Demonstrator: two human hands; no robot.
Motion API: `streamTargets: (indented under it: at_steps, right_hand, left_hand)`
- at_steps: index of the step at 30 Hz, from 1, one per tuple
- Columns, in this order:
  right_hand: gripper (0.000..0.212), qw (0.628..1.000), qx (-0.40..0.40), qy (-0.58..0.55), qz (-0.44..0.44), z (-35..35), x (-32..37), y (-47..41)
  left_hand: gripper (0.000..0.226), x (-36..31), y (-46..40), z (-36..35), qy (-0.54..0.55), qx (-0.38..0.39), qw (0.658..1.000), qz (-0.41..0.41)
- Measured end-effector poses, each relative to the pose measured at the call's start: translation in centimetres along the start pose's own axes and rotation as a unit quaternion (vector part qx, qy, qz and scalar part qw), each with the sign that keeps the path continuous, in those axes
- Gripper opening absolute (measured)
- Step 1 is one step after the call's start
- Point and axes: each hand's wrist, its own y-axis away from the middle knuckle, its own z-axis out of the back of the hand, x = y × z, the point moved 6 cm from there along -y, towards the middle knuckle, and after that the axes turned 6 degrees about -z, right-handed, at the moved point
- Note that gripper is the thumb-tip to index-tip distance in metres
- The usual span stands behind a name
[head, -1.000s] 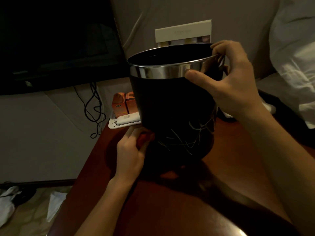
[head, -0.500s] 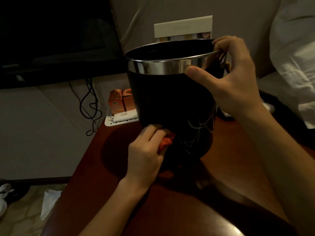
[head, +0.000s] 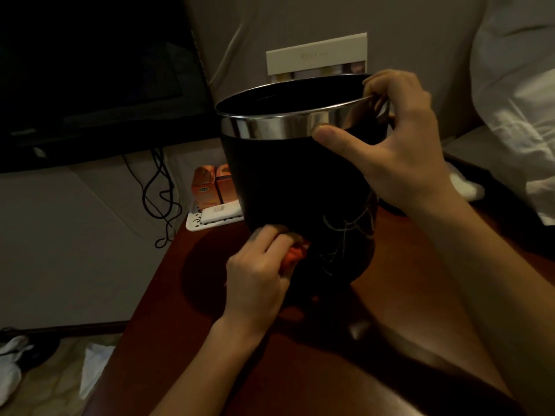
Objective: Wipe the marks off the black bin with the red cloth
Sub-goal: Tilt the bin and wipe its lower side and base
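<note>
The black bin [head: 288, 187] is standing tilted on the reddish-brown counter [head: 210, 370], its open mouth and shiny metal rim band [head: 270, 129] leaning toward the dark screen [head: 90, 70] behind it. The right hand [head: 399, 148] is gripping the bin's rim, thumb pressing on the outside of the band and fingers hooking over the edge into the bin. The left hand [head: 255, 277] is curling around the bunched red cloth [head: 295, 255] and pressing it against the bin's lower wall, just beside the pale scribbled marks [head: 345, 232] near the bin's base. Behind the bin, 2 orange boxes [head: 211, 187] are sitting on a white tray [head: 207, 225] at the counter's far edge, with black cables [head: 159, 193] hanging just beyond the tray. A white card [head: 316, 57] is standing behind the bin's rim.
</note>
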Motion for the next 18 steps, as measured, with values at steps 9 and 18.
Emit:
streamTargets:
  at_steps: [9,18]
  right_hand:
    - [0.058,1.000,-0.008,0.022,-0.007,-0.1,0.5,0.2]
    - [0.057,0.998,0.003,-0.064,-0.025,0.8,-1.7,-0.4]
  left_hand:
    - [0.021,-0.6,-2.6,2.4,0.020,-0.117,0.993,0.021]
    - [0.019,1.5,1.0,1.3,0.038,-0.004,0.999,0.034]
